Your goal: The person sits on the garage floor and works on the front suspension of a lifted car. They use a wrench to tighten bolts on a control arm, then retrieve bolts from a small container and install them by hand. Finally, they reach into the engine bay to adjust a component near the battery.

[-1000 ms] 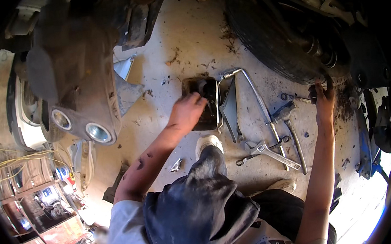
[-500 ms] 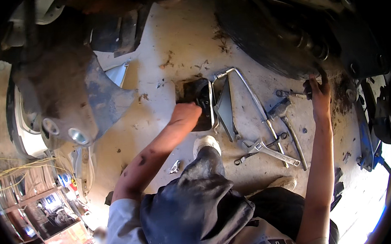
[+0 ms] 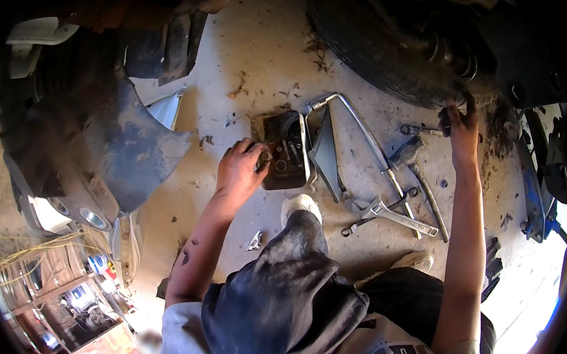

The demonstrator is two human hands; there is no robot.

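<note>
One small dark part in our left hand, fingers curled round it, at left edge of tray; our right hand half-curled near tire, hold unclear to us

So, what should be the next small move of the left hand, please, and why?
Probably carry the small dark part toward the tyre: the left hand has it in its fingers at the tray's left edge, while the right hand is beside the tyre.
</note>
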